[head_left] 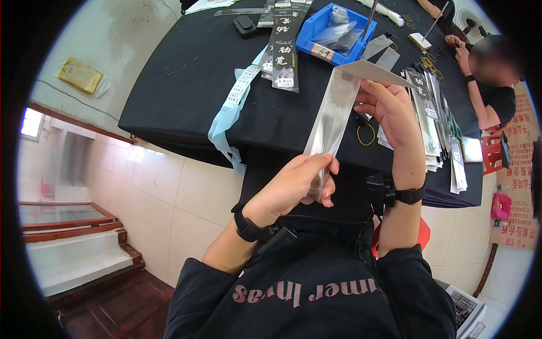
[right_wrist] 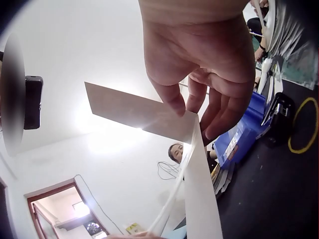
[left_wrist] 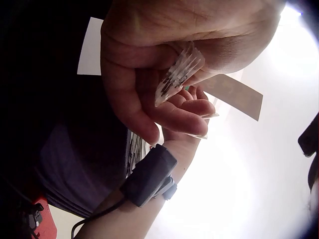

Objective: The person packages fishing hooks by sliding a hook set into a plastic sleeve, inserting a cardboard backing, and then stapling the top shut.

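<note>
A long, narrow white card (head_left: 323, 125) with a thin looped line in clear plastic on its front slants up between both hands. Its lower end is gripped by my left hand (head_left: 296, 183), thumb on top and fingers curled beneath. In the left wrist view, layered clear plastic ends with dark print (left_wrist: 180, 74) stick out of that grip. At the upper end my right hand (head_left: 392, 113) pinches the card between thumb and fingers, right at the bend. From there a flat flap (right_wrist: 139, 113) juts sideways in the right wrist view.
Black printed packages (head_left: 284, 53) and a light-blue label strip (head_left: 231, 107) lie left on the black-covered table (head_left: 186, 85). A blue bin (head_left: 305, 40) with bagged items stands behind the card. Stacked packets (head_left: 432, 124) lie right. Another person (head_left: 480, 85) sits at the far right.
</note>
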`<state>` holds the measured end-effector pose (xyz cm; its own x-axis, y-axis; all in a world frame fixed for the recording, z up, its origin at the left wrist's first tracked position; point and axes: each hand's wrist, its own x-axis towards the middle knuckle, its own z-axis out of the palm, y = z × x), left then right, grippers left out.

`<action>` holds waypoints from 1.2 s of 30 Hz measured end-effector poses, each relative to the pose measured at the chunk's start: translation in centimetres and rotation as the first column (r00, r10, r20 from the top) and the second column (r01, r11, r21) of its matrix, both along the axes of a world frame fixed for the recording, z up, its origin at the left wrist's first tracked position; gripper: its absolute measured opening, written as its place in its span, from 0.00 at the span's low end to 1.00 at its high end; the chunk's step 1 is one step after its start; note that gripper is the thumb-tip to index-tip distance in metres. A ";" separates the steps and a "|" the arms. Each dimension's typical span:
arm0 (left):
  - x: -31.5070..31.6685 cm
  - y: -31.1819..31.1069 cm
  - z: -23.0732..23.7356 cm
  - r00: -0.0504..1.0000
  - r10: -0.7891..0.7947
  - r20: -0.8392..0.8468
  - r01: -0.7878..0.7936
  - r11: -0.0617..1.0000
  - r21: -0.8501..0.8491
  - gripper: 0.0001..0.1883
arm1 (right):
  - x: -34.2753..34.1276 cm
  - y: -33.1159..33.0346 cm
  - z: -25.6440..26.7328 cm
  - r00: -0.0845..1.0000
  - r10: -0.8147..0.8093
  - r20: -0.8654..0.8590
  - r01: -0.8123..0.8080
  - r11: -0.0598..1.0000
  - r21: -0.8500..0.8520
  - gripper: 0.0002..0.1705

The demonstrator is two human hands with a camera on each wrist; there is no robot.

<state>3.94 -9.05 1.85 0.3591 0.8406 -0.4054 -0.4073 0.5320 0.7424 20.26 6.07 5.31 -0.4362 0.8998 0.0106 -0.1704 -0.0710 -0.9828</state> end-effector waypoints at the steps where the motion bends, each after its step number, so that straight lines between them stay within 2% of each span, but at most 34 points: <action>1: 0.0 0.0 0.0 1.000 0.000 0.005 0.000 1.000 0.001 0.16 | -0.1 -0.3 0.5 1.000 0.025 -0.002 -0.025 1.000 0.018 0.16; 6: -0.1 0.1 0.1 1.000 0.001 -0.007 -0.001 1.000 0.004 0.16 | -0.1 -0.1 0.7 0.999 0.043 0.018 -0.043 0.998 0.050 0.17; 9: -0.2 0.2 0.2 1.000 0.004 -0.010 -0.004 1.000 0.006 0.16 | -0.1 0.3 0.4 0.994 0.091 -0.063 -0.089 0.996 0.022 0.16; 13: -0.2 0.1 0.1 1.000 0.007 -0.008 -0.007 1.000 0.012 0.16 | -0.6 -0.1 0.6 1.000 0.015 -0.021 -0.014 0.999 0.051 0.15; 15: -0.2 0.0 0.4 0.999 0.017 -0.030 -0.017 1.000 0.016 0.16 | -0.8 0.0 0.4 0.997 0.001 0.073 -0.007 0.996 0.087 0.13; 20: -0.1 0.0 0.0 0.995 0.055 -0.079 -0.055 0.999 0.001 0.15 | -1.1 -0.3 0.6 1.000 0.013 -0.008 -0.012 0.995 0.098 0.09; 23: -0.2 0.1 -0.4 0.997 0.048 -0.059 -0.046 0.998 0.034 0.14 | -1.2 -0.3 0.2 0.998 -0.025 -0.056 0.031 0.993 0.112 0.11; 26: -0.5 0.1 -0.7 0.998 0.018 -0.060 -0.013 0.997 0.074 0.16 | -1.3 -0.3 0.2 0.992 -0.038 -0.117 0.051 0.992 0.112 0.14; 29: -1.1 -0.1 0.3 0.992 -0.038 -0.119 0.052 0.992 0.113 0.22 | -0.8 -0.5 1.0 0.979 -0.017 -0.203 0.042 0.992 0.120 0.17; 31: -2.3 -0.7 0.7 0.992 -0.089 -0.087 0.091 0.996 0.013 0.28 | 0.1 -0.6 1.8 0.978 -0.030 -0.207 0.065 0.984 0.163 0.17; 32: -2.9 -1.1 1.7 0.964 -0.055 -0.259 0.049 0.998 -0.030 0.31 | 0.6 -0.7 2.3 0.977 -0.041 -0.210 0.086 0.975 0.206 0.17; 33: -4.0 -1.3 2.3 0.964 -0.057 -0.258 0.051 0.998 -0.029 0.31 | 1.0 -0.9 2.9 0.977 -0.043 -0.210 0.087 0.975 0.207 0.17; 35: -5.9 -1.3 3.2 0.826 0.060 -0.560 0.016 0.991 0.131 0.25 | 1.6 -1.6 4.1 0.982 -0.002 -0.189 0.053 0.962 0.266 0.17; 36: -6.1 -1.0 3.5 0.852 0.143 -0.504 -0.018 0.969 0.246 0.25 | 1.8 -1.9 4.6 0.989 0.029 -0.148 0.011 0.965 0.263 0.18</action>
